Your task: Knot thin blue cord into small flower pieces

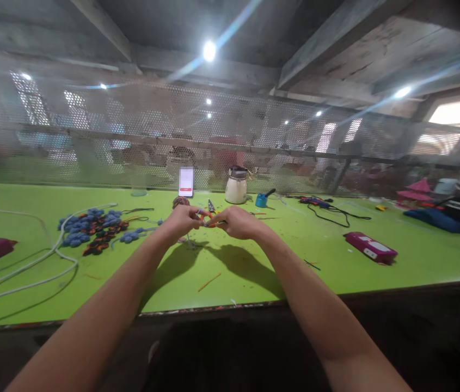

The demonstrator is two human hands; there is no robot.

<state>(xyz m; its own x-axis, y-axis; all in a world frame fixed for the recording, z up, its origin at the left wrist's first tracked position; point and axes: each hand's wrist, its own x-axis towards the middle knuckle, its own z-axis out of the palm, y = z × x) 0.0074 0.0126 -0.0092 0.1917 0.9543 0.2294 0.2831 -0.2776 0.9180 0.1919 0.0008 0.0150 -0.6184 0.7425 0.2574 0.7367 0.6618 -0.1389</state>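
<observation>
Both my arms reach out over the green table (254, 272). My left hand (181, 219) and my right hand (235, 222) are closed and meet above the table, pinching a small orange piece (208, 218) between their fingertips. It is too small to name. A pair of pliers (212, 206) lies just behind the hands. A pile of blue and dark red-black flower-like pieces (93, 226) lies to the left of my left hand.
A white cable (37, 261) loops at the left. A lit phone (186, 181), a white pot (236, 186) and a blue cup (261, 200) stand at the back by a mesh screen. A magenta box (370, 247) lies right, black wires (331, 209) behind it.
</observation>
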